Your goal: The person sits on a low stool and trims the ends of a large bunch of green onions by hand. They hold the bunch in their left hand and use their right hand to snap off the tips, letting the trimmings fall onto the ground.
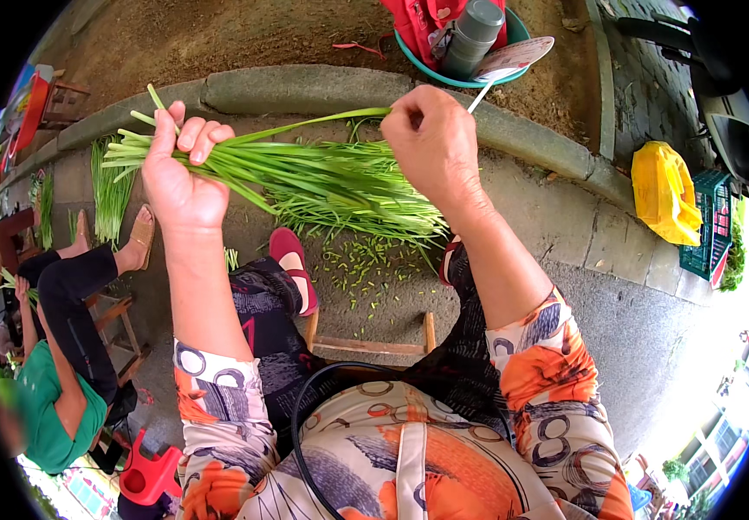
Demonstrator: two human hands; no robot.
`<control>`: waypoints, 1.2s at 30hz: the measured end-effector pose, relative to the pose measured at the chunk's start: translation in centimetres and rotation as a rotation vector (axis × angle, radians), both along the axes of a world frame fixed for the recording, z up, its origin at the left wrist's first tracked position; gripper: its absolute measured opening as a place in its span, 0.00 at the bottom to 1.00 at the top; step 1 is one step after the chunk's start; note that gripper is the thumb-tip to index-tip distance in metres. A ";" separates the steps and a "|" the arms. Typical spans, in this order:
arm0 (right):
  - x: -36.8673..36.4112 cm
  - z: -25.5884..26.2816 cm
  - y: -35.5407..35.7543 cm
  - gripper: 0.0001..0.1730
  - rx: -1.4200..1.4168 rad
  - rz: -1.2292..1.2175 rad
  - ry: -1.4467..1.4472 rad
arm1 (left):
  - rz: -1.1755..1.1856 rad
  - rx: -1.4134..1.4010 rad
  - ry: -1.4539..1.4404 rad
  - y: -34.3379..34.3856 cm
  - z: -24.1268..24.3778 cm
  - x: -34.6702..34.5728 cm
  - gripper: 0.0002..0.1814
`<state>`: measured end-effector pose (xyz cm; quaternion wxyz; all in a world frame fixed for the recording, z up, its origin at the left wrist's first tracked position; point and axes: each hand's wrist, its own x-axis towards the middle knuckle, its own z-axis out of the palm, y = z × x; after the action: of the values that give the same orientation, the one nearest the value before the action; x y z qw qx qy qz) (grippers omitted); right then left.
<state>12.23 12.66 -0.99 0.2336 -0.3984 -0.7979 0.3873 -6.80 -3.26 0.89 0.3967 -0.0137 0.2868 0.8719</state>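
My left hand (189, 166) is closed around a bunch of long green stalks (296, 169), garlic chives by their look, with the pale cut ends sticking out to the left. One green blade runs from the bunch to my right hand (433, 143), whose fingertips are pinched at its end. Below the held bunch, a loose heap of the same stalks (387, 218) lies on the pavement against the stone curb. Short cut bits (364, 266) are scattered on the ground between my feet.
A stone curb (309, 88) curves behind the heap. Beyond it stands a teal basin (439, 77) holding a red bag, a grey flask (475, 36) and a hand fan. At right are a yellow plastic bag (663, 195) and a green crate (702, 253). A person in green (56, 409) sits at left near another bundle (111, 195).
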 end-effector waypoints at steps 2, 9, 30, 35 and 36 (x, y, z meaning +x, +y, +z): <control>-0.3 0.3 0.3 0.08 -0.083 -0.061 0.039 | 0.012 0.012 0.007 0.3 0.2 0.4 0.12; -0.1 -0.6 1.8 0.12 -0.066 -0.280 0.038 | 0.083 -0.004 0.024 0.5 0.7 0.6 0.12; 5.6 -0.1 5.8 0.13 0.238 -0.035 -0.625 | -0.004 0.024 -0.007 -1.2 -0.3 -1.8 0.12; 6.7 0.4 6.7 0.13 0.231 -0.040 -0.680 | -0.038 0.045 -0.018 -1.2 -0.5 -2.0 0.11; 6.6 0.5 6.7 0.13 0.234 -0.039 -0.707 | -0.044 0.050 -0.020 -1.3 -0.6 -2.0 0.11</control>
<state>18.85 19.37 -0.44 -0.0054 -0.4933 -0.8605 0.1274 -8.84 -4.51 0.34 0.4190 -0.0063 0.2613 0.8696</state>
